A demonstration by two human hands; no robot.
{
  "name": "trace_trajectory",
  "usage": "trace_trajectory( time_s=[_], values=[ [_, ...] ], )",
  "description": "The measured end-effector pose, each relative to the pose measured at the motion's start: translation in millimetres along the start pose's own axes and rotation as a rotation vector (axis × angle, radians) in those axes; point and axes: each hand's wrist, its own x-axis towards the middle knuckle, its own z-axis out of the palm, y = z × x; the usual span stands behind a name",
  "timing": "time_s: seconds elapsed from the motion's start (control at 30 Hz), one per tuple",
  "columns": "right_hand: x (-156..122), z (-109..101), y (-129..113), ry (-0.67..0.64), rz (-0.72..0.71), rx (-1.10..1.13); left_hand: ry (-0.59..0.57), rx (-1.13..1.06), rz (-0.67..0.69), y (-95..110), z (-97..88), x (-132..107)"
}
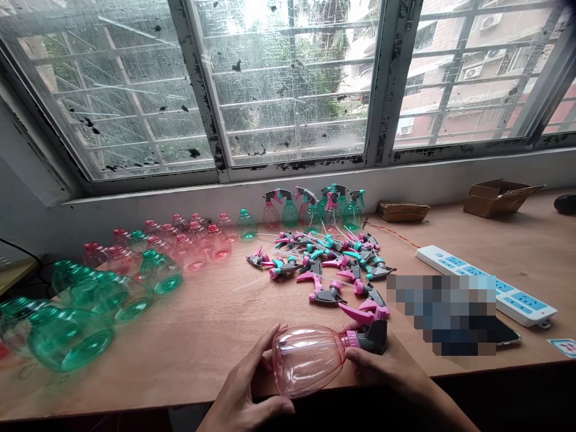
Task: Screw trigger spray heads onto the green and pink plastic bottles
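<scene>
A clear pink spray bottle (pixel 308 360) with a grey and pink trigger head (pixel 373 335) lies sideways in front of me, over the table's front edge. My left hand (pixel 252 381) is curved around the bottle's base, thumb below and fingers behind. At the neck, my right hand (pixel 382 360) grips the pink collar, its thumb in front and the other fingers mostly hidden. Beyond the bottle lies a heap of loose trigger heads (pixel 315 258) in grey with pink or teal, some with thin clear tubes.
Open green bottles (pixel 72 342) and pink bottles (pixel 191 252) stand on the left of the wooden table (pixel 189 348). Several bottles with heads (pixel 290 210) line the wall. To the right are a power strip (pixel 486 285), a blurred-out phone-like object (pixel 506 333) and cardboard boxes (pixel 497 198).
</scene>
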Motion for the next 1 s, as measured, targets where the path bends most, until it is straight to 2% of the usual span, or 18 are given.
trace_trajectory(
  time_s=[0.67,1.0],
  values=[
    [-0.1,0.5,0.2,0.010,0.018,0.007,0.046,0.010,-0.028,8.2,3.1,-2.1],
    [-0.2,0.3,0.8,0.009,0.013,0.004,0.007,-0.014,-0.006,4.6,1.7,-0.7]
  ],
)
